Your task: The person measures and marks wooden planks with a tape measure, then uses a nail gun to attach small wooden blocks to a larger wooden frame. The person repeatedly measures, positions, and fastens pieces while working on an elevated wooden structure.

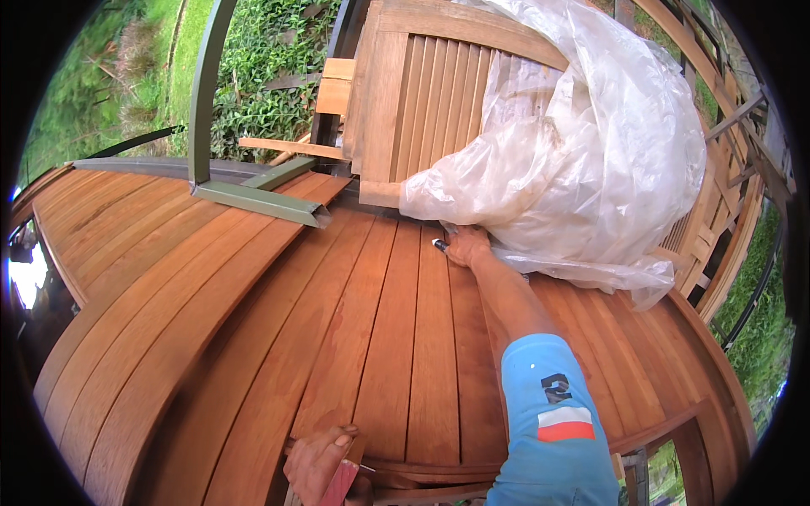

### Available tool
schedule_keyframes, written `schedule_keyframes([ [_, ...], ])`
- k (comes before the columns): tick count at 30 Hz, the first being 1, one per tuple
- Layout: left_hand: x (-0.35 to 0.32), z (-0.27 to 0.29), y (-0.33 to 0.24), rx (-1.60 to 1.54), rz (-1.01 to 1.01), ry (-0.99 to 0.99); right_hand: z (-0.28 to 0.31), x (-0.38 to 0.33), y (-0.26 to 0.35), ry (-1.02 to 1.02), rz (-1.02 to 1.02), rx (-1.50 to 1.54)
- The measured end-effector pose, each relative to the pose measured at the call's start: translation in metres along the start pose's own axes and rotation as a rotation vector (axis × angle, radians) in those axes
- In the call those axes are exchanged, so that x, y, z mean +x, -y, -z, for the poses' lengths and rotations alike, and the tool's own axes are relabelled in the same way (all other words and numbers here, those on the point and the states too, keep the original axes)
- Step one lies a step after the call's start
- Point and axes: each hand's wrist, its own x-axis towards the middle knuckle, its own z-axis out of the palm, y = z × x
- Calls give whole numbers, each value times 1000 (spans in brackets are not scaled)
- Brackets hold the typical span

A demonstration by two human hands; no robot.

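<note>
My right hand [467, 245] reaches across reddish-brown wooden boards [388, 337] to the lower edge of a crumpled clear plastic sheet [582, 185]. Its fingers are closed around a small black object with a white end [440, 244], possibly a marker; most of it is hidden. At the near edge of the boards is my left hand [316, 464], its fingers curled around a flat reddish piece [341, 483] whose kind I cannot make out. The plastic partly covers a louvred wooden panel [447, 101] at the far side.
A green metal frame [253, 200] rests on the boards at the far left. Raised boards [186, 295] form a step on the left. A short wooden strip [291, 148] juts out beside the louvred panel. More slatted timber [717, 185] stands at the right, with greenery beyond.
</note>
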Motion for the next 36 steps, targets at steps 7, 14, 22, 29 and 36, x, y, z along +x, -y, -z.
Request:
schedule_keyframes([
  [7, -6, 8, 1, 31, 57, 93, 10, 0, -7, 66, 20, 5],
  [14, -28, 16, 3, -104, 193, 131, 15, 5, -16, 95, 47, 61],
  [22, -36, 27, 9, -88, 204, 249, -6, 13, -21, -12, 28, 85],
  [29, -43, 13, 13, -170, 290, 33, 8, 23, -32, 134, 81, 118],
  [36, -33, 12, 20, -217, 163, 141, 18, -3, -22, -16, 153, 243],
])
